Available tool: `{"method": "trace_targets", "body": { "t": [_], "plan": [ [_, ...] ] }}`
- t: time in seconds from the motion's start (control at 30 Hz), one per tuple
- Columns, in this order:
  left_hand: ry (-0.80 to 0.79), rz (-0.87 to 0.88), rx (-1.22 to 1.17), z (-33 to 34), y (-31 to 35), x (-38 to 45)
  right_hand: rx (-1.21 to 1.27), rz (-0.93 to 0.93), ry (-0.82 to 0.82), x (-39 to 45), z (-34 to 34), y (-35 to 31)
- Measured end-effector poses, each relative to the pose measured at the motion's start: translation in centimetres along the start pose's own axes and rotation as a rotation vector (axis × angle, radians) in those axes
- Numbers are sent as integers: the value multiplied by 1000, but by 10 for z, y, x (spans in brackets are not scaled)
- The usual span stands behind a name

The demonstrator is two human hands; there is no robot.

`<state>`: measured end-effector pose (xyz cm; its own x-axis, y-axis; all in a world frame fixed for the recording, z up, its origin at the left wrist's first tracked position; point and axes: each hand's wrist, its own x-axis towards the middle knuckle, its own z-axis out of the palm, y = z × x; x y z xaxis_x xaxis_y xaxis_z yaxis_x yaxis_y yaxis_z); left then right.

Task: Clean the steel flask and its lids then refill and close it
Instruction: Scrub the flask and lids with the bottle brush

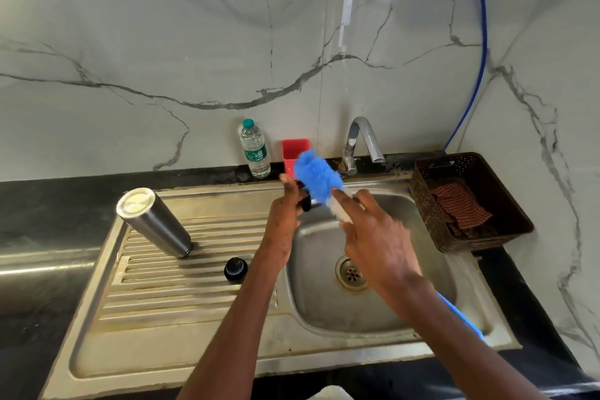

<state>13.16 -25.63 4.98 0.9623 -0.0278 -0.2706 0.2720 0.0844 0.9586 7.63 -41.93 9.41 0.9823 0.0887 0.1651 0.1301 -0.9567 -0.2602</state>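
The steel flask stands upside down on the ribbed drainboard at the left. A black lid lies on the drainboard near the basin. Over the basin, my left hand grips a second small dark lid, mostly hidden by my fingers. My right hand holds the white handle of a bottle brush, whose blue bristle head lies against that lid. The brush's blue handle end sticks out below my right forearm.
The steel sink basin has its drain in the middle and a tap at the back. A plastic water bottle and red cup stand by the wall. A brown basket with cloth sits at the right.
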Motion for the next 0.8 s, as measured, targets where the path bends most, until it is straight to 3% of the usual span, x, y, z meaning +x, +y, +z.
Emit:
{"method": "trace_targets", "body": {
  "t": [0.1, 0.23, 0.4, 0.5, 0.57, 0.63, 0.73, 0.8],
  "plan": [
    [-12, -62, -200, -5, 8, 0, -12, -74, -34, -27, 12, -3],
    [-36, 73, 142, 13, -4, -6, -56, 13, 33, 5, 9, 2],
    [69, 121, 156, 0, 7, 7, -112, -92, -80, -19, -9, -10],
    [-28, 218, 300, -1, 6, 1, -49, -58, -21, -9, -17, -5],
    [-70, 217, 353, -1, 0, -2, 106, 20, -31, 18, -19, 13],
    [-90, 156, 256, -7, -4, 1, 428, 158, -128, 39, -20, 31],
    [-190, 55, -177, -14, -12, 2, 975, 455, -371, 55, -20, 54],
    [-203, 2, -507, -12, -10, -1, 1267, 554, -518, 53, -18, 59]
  ]
}}
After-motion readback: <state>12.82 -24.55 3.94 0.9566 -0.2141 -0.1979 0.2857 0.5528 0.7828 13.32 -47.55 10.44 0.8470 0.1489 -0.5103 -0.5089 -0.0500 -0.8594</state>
